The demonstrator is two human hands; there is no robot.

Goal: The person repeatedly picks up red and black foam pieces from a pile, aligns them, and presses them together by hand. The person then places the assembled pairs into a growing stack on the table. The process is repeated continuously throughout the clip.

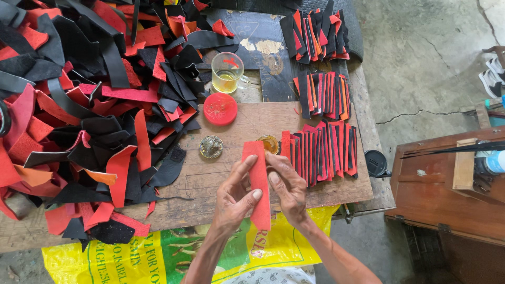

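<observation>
— What are the hands doing?

— Both are closed on one red strip (259, 181), a long narrow piece of soft red material held upright above the near edge of the table (210, 184). The left hand (235, 197) pinches its left edge, thumb laid across the front and fingers curled behind. The right hand (286, 186) grips the right edge, fingers bent around it.

— Where does the strip sit against the other things?

— Its top end reaches up in front of a small amber pot (269, 143), and its lower end hangs past the table edge over a yellow sack (158, 257) below.

— What lies close by?

— Just left of the strip's top is a round metal lid (211, 147), with a red round lid (220, 109) farther back and a glass cup (227, 72) of yellowish liquid behind that. To the right, three stacks of sorted red and black strips (322, 152) stand on edge in a row running away from the person.

— And the left side?

— A big loose heap of red and black scraps (79, 115) covers that half of the table. Off to the right stands a wooden bench (447, 194), apart from the table.
</observation>
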